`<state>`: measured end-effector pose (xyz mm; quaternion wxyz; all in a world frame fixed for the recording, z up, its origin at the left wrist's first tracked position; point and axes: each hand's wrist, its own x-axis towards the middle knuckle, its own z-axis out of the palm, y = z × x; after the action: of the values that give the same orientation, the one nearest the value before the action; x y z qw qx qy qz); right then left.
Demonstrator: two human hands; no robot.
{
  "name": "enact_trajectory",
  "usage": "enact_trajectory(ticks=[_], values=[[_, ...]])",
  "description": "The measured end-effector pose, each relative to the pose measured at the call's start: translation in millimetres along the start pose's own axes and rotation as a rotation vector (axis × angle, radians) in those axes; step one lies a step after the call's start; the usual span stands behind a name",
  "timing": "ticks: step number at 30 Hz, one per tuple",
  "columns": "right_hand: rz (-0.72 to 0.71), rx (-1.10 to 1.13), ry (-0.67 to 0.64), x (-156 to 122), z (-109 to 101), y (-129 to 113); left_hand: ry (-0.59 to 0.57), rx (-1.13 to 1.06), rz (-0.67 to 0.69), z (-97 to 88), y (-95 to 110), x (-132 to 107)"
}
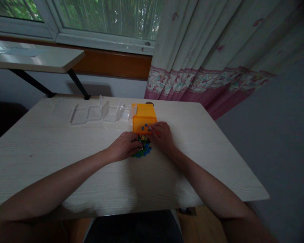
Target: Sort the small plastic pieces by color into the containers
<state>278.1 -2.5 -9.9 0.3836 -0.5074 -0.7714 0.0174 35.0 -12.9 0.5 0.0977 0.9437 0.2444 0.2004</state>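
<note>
two bare hands were at work over one light table with a faint wood-grain surface. the left hand had its fingers bent down onto one loose, roundish pile of small pieces, blue, green, yellow and dark, too many and too small to count; whether it pinched any, i could not tell. the right hand, just beyond the pile's right side, was curled round one slim red thing, too blurred to name. touching or nearly touching its fingertips stood one boxy container of smooth orange plastic, and at least three tiny blue pieces showed against its near part. beyond the left hand, to its left, lay a row of clear plastic trays, thin-walled and squarish; i counted about four open shapes, though their edges overlapped
</note>
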Motion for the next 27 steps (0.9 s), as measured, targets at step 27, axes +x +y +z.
enact_trajectory(ticks=[27], values=[[-0.323,-0.073,-0.168,-14,-2,-32,0.217,-0.372,-0.241,-1.7,-8,1]])
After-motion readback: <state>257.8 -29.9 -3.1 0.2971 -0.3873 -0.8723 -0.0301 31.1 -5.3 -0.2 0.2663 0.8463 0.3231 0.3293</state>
